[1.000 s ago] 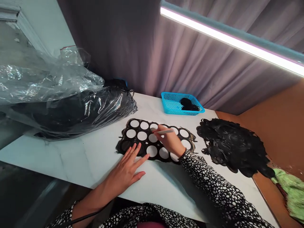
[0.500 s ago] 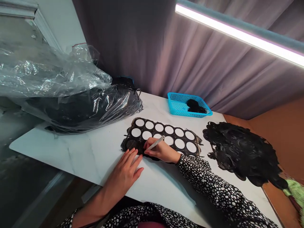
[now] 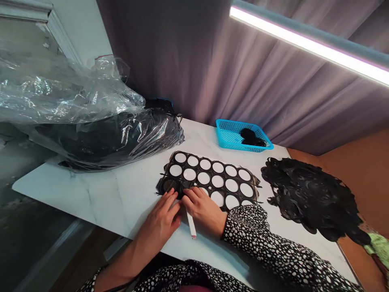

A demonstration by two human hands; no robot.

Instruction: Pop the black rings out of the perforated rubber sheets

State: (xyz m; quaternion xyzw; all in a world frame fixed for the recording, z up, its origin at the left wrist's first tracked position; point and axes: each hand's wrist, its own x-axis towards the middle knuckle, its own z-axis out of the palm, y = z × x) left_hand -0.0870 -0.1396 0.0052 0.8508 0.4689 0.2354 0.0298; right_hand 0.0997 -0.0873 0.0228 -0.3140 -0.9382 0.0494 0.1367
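Observation:
A black sheet [image 3: 210, 172] with rows of round holes lies on the white table, white showing through most holes. At its near left corner one hole is dark [image 3: 169, 185]. My left hand [image 3: 164, 209] rests there, fingertips on the sheet's near edge, fingers stretched. Beside it, my right hand [image 3: 202, 206] has its fingertips on the sheet's near row. A white pen-like tool [image 3: 191, 224] sticks out from under my right hand toward the table's front edge, held in its curled fingers.
A large clear plastic bag [image 3: 121, 138] with black contents fills the table's left side. A blue basket [image 3: 226, 142] holding black pieces stands at the back. To the right lies a pile of thin black pieces [image 3: 313, 194]. A lamp tube hangs above.
The white tool has swung from pointing up and right over my right hand to pointing down toward the front edge. My right hand has turned and come closer to my left.

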